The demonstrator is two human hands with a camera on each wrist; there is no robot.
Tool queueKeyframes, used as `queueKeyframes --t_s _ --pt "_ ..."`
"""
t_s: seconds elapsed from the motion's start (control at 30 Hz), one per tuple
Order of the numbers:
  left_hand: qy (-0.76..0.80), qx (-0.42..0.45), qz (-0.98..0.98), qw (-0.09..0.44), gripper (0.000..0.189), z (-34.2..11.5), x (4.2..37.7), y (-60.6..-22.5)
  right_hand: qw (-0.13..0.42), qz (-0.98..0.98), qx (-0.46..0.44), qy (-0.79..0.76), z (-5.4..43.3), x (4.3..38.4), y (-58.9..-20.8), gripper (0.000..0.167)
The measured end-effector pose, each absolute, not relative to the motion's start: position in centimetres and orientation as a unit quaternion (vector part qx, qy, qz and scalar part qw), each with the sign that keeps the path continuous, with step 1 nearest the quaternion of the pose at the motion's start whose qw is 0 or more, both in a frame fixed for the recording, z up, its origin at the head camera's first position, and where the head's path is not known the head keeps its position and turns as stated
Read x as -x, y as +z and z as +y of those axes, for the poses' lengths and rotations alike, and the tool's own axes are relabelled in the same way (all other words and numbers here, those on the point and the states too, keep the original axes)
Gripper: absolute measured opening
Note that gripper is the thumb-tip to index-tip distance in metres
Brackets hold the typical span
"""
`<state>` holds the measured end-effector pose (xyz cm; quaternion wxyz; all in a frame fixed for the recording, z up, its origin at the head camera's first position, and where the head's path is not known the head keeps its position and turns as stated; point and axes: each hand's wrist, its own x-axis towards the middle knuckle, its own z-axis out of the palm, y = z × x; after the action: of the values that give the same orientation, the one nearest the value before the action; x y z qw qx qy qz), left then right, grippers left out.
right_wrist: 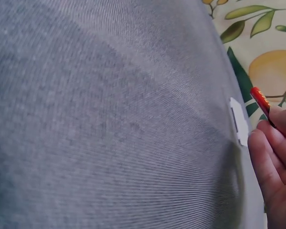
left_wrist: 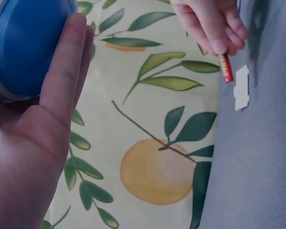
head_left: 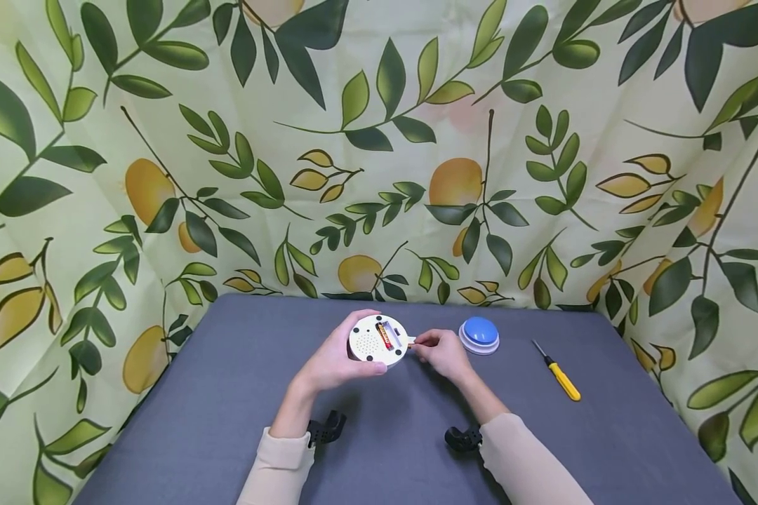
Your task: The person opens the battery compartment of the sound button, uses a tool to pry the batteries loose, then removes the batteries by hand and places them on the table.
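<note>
My left hand (head_left: 336,358) grips a round white push-button light or buzzer (head_left: 365,348) above the table, its underside turned up. The open battery slot there holds one red battery (head_left: 384,337); the slot beside it shows bare. In the left wrist view its blue dome (left_wrist: 31,45) faces the other way, along the fingers. Just right of the device, my right hand (head_left: 443,355) pinches another small red battery (right_wrist: 260,99) between thumb and fingertips. A white battery cover (left_wrist: 241,88) lies on the table near that battery.
Right of my right hand stands a second push button with a blue dome (head_left: 480,330) and white base. Farther right lies a screwdriver (head_left: 563,381) with a yellow handle. The grey table (head_left: 227,393) meets a leaf-patterned cloth (head_left: 259,231) at the back and sides.
</note>
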<state>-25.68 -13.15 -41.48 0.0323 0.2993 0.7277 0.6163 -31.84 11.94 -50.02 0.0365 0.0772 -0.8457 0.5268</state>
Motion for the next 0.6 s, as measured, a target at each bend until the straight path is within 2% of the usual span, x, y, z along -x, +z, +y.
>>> queueKeyframes --t_s 0.2,0.43,0.6 --pt "0.619 -0.3 0.725 0.033 0.081 -13.1 25.7 -41.6 0.024 -0.851 -0.076 0.52 11.9 32.1 -50.8 0.005" --pt "0.617 -0.3 0.727 0.034 0.081 -13.1 25.7 -41.6 0.063 -0.881 -0.101 0.457 11.9 32.3 -51.1 0.006" --pt "0.614 -0.299 0.73 0.03 0.081 -13.1 25.7 -41.6 0.065 -0.888 -0.105 0.444 11.8 32.4 -51.3 0.006"
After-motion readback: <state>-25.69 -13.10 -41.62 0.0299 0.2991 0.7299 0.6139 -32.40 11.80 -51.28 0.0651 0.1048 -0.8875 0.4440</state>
